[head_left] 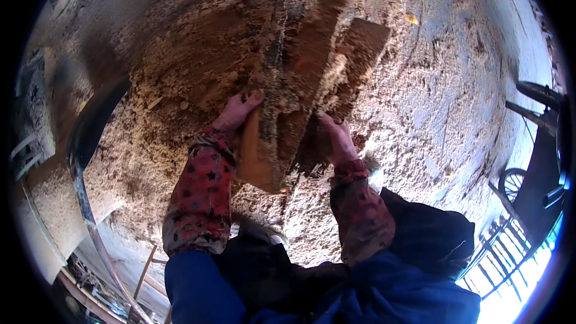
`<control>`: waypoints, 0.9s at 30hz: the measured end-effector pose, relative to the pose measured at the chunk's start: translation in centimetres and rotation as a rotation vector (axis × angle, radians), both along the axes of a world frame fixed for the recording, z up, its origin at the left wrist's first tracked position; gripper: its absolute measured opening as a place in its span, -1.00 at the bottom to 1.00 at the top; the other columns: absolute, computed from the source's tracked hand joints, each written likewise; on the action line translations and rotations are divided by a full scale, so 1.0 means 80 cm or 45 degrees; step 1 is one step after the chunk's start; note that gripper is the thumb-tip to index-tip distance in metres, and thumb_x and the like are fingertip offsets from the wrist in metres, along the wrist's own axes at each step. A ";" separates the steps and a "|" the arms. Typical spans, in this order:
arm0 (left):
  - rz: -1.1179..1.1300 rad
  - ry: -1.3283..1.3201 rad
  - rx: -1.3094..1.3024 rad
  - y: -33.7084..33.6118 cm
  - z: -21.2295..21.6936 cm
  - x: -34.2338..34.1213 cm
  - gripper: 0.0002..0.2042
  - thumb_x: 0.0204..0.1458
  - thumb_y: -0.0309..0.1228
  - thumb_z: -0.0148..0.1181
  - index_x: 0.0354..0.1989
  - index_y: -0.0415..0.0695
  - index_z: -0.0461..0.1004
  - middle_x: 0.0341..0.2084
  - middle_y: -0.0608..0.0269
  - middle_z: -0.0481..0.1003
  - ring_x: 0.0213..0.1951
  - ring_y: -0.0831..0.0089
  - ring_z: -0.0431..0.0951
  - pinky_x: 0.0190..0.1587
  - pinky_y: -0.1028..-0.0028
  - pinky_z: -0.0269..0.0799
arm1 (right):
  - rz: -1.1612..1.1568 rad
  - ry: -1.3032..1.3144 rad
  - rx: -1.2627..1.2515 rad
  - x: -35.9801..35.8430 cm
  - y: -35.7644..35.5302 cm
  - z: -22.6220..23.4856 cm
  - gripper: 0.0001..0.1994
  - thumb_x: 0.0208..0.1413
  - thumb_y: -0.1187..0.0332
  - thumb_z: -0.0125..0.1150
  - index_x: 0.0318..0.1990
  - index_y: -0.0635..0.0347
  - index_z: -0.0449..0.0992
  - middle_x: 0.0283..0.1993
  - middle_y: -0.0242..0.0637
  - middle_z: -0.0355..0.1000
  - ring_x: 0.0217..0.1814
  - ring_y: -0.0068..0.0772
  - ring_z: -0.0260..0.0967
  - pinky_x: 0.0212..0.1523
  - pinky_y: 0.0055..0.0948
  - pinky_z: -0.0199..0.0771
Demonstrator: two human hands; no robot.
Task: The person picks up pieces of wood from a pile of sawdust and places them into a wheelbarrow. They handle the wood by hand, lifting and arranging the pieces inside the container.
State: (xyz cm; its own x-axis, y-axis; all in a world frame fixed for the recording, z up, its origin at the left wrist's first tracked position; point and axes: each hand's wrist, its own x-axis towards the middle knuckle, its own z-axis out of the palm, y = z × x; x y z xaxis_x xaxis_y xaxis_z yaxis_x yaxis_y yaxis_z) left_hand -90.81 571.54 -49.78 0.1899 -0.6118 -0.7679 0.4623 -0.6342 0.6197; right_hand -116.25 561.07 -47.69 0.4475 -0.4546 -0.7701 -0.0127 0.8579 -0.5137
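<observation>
Evidently, left hand (237, 112) and right hand (339, 141) (outstretched) hold wood (258, 153).

Blur smears the brown boards (312, 48), so where one piece ends and another starts cannot be told; their far end is cut off. Most fingers of the left hand (236, 114) and right hand (340, 140) are hidden. At right, the rim crops a dark wheeled object (537, 189); a far yellow scrap (411, 19) is too small to identify.
</observation>
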 end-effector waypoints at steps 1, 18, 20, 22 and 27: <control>-0.054 -0.064 -0.039 0.004 -0.020 0.008 -0.19 -0.04 0.21 0.18 0.17 -0.29 0.27 -0.05 0.19 0.42 -0.06 0.45 0.39 0.04 0.45 0.27 | 0.076 -0.015 -0.040 0.004 -0.003 0.004 -0.73 0.12 0.28 0.22 -0.12 0.27 0.47 -0.25 -0.31 0.50 -0.36 -0.51 0.45 -0.39 -0.48 0.48; 0.234 -0.232 -0.017 0.008 0.051 0.007 -0.35 -0.02 0.12 0.20 -0.01 -0.26 0.37 -0.32 0.33 0.44 -0.30 0.54 0.44 -0.25 0.49 0.37 | -0.043 -0.136 -0.055 0.052 0.005 0.022 -0.37 0.03 0.33 0.34 0.05 0.58 0.07 -0.13 0.01 0.46 -0.14 -0.33 0.46 -0.16 -0.42 0.52; 0.149 -0.276 -0.026 -0.004 0.086 0.015 -0.38 -0.01 0.12 0.19 -0.08 -0.27 0.40 -0.35 0.35 0.42 -0.33 0.57 0.42 -0.27 0.52 0.35 | -0.051 -0.171 0.090 0.049 0.002 0.030 -0.40 0.04 0.37 0.32 0.04 0.56 0.05 -0.16 0.03 0.46 -0.18 -0.30 0.48 -0.22 -0.40 0.55; 0.042 -0.253 0.106 -0.015 0.116 0.032 -0.38 0.00 0.12 0.18 -0.08 -0.27 0.41 -0.35 0.35 0.42 -0.35 0.58 0.40 -0.28 0.53 0.34 | -0.223 -0.244 0.049 0.063 0.010 0.053 -0.49 0.07 0.39 0.29 -0.02 0.53 0.11 -0.19 -0.02 0.47 -0.28 -0.32 0.50 -0.31 -0.40 0.58; -0.117 -0.377 0.032 -0.042 0.188 0.050 -0.37 0.01 0.12 0.17 -0.06 -0.28 0.40 -0.34 0.39 0.40 -0.37 0.61 0.35 -0.30 0.56 0.28 | -0.325 -0.268 0.168 0.072 0.013 0.124 -0.52 0.08 0.38 0.27 0.02 0.51 0.20 -0.10 -0.03 0.47 -0.17 -0.32 0.50 -0.15 -0.36 0.56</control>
